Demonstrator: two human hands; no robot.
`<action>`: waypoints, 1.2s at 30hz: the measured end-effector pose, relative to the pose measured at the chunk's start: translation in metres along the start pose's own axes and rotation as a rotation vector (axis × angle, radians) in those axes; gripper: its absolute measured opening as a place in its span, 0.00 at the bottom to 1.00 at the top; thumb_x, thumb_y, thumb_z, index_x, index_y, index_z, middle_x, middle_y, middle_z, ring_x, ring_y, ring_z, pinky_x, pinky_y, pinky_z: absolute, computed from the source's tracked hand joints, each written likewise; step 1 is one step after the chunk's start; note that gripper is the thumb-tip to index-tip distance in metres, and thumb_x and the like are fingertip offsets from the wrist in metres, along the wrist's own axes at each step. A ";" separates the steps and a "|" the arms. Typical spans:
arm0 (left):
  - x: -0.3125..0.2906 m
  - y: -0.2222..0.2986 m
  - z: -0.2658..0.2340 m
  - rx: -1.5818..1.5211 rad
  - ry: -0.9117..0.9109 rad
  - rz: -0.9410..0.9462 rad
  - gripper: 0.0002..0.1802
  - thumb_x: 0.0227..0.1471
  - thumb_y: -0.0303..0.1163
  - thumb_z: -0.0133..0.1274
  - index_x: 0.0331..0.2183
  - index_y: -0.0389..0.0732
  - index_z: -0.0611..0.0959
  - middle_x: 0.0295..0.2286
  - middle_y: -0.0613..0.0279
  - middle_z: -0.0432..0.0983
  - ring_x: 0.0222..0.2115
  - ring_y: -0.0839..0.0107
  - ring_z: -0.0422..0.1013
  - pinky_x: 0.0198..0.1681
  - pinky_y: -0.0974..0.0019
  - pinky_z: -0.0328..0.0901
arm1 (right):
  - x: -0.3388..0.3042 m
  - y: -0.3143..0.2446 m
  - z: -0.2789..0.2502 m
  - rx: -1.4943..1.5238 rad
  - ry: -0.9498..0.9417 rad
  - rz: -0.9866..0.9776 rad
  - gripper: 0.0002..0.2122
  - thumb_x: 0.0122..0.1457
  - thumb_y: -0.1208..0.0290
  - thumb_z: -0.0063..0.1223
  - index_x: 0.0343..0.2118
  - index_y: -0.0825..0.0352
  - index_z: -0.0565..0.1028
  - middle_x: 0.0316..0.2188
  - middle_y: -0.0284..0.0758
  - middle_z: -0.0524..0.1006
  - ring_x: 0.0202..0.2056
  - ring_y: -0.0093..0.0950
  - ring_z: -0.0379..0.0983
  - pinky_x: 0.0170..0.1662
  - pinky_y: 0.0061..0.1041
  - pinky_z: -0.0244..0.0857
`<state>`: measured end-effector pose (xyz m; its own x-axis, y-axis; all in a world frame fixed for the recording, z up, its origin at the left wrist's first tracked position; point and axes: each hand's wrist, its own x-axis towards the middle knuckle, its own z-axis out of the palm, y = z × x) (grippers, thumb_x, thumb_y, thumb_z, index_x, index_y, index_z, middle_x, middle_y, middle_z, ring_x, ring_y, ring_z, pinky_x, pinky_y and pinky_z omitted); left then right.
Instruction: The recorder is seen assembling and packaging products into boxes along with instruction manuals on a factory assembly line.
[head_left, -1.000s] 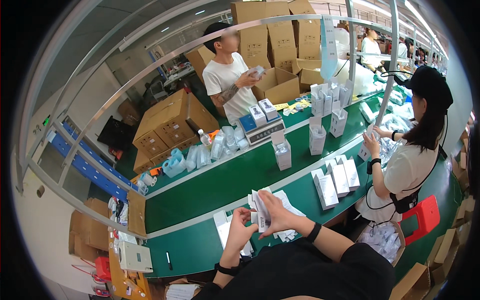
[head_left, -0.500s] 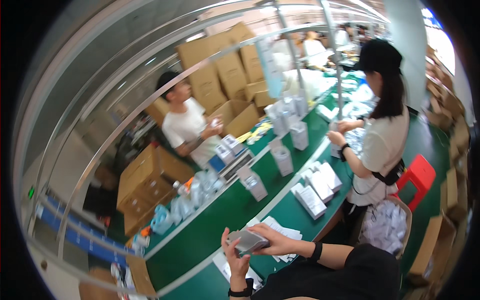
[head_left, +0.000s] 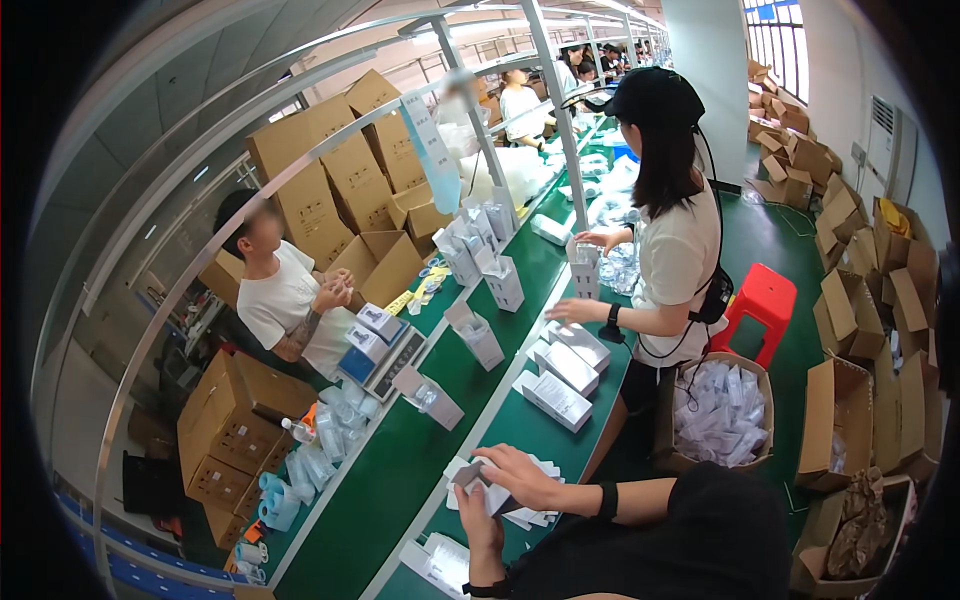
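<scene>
Over the near end of the green bench, I hold a small white-and-grey carton (head_left: 494, 497) with both hands. My left hand (head_left: 482, 522) grips it from below and the left. My right hand (head_left: 524, 478) lies across its top right side, fingers bent over its upper edge. The palms partly hide the carton, so I cannot tell how its flaps stand. Beneath and beside my hands lie flat white cartons (head_left: 545, 468). Another white carton (head_left: 442, 562) rests on the bench near my left wrist.
Several closed white boxes (head_left: 556, 400) lie ahead on the bench. Open upright boxes (head_left: 476, 338) stand along the green conveyor (head_left: 370, 490). A co-worker in a black cap (head_left: 665, 270) stands at right, beside a red stool (head_left: 755, 315) and a carton of white packets (head_left: 722, 410). Another person (head_left: 290, 290) stands across.
The view has turned right. My left fingers, spread before, now close around the carton. The capped co-worker's hands have moved apart, one by an upright box, the other stretched over the bench.
</scene>
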<state>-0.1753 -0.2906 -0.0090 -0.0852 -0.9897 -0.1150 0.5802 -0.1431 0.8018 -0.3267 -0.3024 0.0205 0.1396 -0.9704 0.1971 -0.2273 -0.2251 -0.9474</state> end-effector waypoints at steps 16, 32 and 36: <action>0.001 -0.012 0.009 0.458 -0.122 0.232 0.16 0.53 0.19 0.45 0.45 0.37 0.75 0.59 0.52 0.64 0.61 0.59 0.61 0.67 0.58 0.52 | -0.007 0.044 -0.002 0.300 0.043 0.031 0.21 0.54 0.77 0.46 0.54 0.70 0.71 0.48 0.45 0.73 0.53 0.41 0.71 0.58 0.32 0.63; -0.023 0.008 0.013 0.333 -0.151 0.239 0.38 0.49 0.28 0.64 0.60 0.36 0.69 0.59 0.48 0.66 0.62 0.54 0.62 0.66 0.56 0.54 | -0.017 0.002 -0.017 0.442 0.014 0.148 0.26 0.56 0.68 0.63 0.56 0.68 0.66 0.47 0.38 0.73 0.50 0.28 0.71 0.53 0.30 0.67; -0.022 -0.012 -0.037 1.258 -0.140 0.448 0.47 0.40 0.26 0.71 0.61 0.38 0.68 0.58 0.46 0.69 0.61 0.46 0.63 0.66 0.50 0.55 | -0.027 -0.013 -0.028 -0.257 -0.163 -0.110 0.33 0.48 0.65 0.72 0.55 0.67 0.66 0.50 0.45 0.73 0.52 0.41 0.72 0.55 0.35 0.68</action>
<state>-0.1506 -0.2674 -0.0378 -0.2108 -0.9313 0.2971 -0.5472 0.3642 0.7536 -0.3544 -0.2753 0.0339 0.3243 -0.9169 0.2327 -0.4355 -0.3631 -0.8237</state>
